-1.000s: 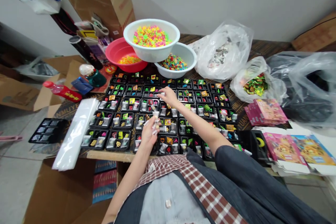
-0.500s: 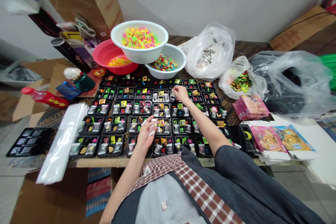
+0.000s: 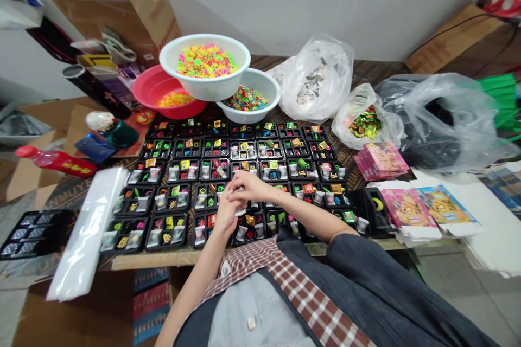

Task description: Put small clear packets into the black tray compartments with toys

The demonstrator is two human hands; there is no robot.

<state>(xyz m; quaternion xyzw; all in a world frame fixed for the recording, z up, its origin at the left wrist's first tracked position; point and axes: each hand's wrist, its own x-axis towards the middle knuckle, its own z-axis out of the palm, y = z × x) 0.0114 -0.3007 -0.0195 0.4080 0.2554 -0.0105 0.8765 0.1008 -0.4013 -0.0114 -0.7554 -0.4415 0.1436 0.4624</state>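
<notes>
A grid of black compartment trays (image 3: 191, 152) covers the table, each holding small clear packets and bright plastic bits. My left hand (image 3: 226, 214) hovers over the near trays, fingers closed on a bunch of small clear packets (image 3: 238, 203). My right hand (image 3: 248, 184) has come back to meet it, its fingertips pinching at the same packets. Both hands touch each other above the second row from the front.
Two white bowls (image 3: 203, 84) and a red basin (image 3: 152, 92) of coloured pieces stand at the back. Plastic bags (image 3: 315, 81) lie at the right, pink printed boxes (image 3: 423, 209) at the right edge. A stack of clear sleeves (image 3: 87, 227) and a red bottle (image 3: 52, 160) lie left.
My right hand has drawn back from the far trays to my left hand. The view has shifted, so everything sits further left and lower.
</notes>
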